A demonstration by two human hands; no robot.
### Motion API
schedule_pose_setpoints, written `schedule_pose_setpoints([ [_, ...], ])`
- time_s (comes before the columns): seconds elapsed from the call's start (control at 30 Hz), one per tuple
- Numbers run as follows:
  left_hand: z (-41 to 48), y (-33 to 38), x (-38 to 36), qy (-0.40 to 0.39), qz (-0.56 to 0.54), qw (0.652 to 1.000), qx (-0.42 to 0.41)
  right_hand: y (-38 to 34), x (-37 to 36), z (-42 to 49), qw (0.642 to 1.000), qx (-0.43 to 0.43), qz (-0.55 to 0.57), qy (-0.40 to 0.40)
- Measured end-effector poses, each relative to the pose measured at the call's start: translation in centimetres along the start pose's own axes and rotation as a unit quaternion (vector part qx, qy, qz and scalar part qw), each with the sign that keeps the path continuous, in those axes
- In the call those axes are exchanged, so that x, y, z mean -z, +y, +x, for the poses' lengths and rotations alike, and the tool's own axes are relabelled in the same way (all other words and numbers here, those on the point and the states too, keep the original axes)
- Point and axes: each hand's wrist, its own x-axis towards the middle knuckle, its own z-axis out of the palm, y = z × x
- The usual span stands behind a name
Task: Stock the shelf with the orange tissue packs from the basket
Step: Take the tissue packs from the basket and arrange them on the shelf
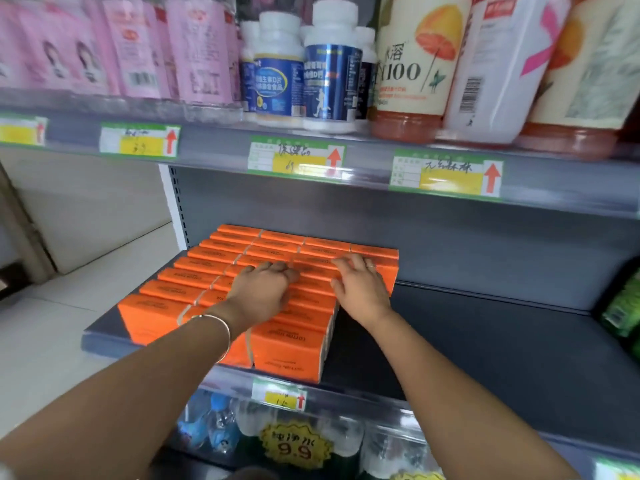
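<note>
- The orange tissue packs (180,289) stand in rows on the left of the grey shelf (467,348); keep the nearest ones square to its front edge.
- Your left hand (263,292) lies on them, fingers bent; I cannot tell whether it grips one.
- Your right hand (362,287) rests flat and spread on the right-hand row; press evenly so the far packs sit level.

Bare grey metal shelf deck (485,334) is left open right of the block of orange tissue packs (242,261); headroom above is capped by the label-fronted upper shelf (369,157).
</note>
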Motion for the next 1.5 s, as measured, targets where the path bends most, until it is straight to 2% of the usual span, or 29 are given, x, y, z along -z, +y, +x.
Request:
schedule_pose_setpoints([
  [0.1,-4.3,-3.2,0.9,0.023,0.016,0.999,0.026,-4.7,0.8,-1.6,0.996,0.090,0.015,-0.012],
  [0.3,-15.5,-11.3,1.2,-0.009,0.032,0.989,0.145,-15.2,-0.3,-4.6,0.971,0.220,0.024,-0.091],
  [0.53,-30.4,-18.5,-0.3,-0.044,0.020,0.959,0.280,-26.6,-5.2,-8.6,0.923,0.316,0.004,-0.219],
  [0.7,-36.6,-21.5,-3.4,-0.069,-0.012,0.936,0.346,-32.2,-9.6,-10.8,0.891,0.351,-0.017,-0.288],
  [1.03,-38.3,-23.4,-14.4,-0.195,-0.101,0.890,0.399,-35.3,-20.1,-10.3,0.824,0.378,-0.058,-0.417],
  [1.2,-37.9,-23.4,-19.6,-0.237,-0.136,0.886,0.376,-34.4,-26.3,-9.5,0.792,0.351,-0.065,-0.495],
  [1.3,-38.3,-23.6,-22.7,-0.272,-0.144,0.874,0.376,-35.0,-30.6,-9.9,0.760,0.350,-0.067,-0.544],
  [1.5,-39.9,-23.5,-28.0,-0.322,-0.193,0.834,0.403,-35.1,-37.8,-11.7,0.708,0.409,-0.123,-0.563],
])
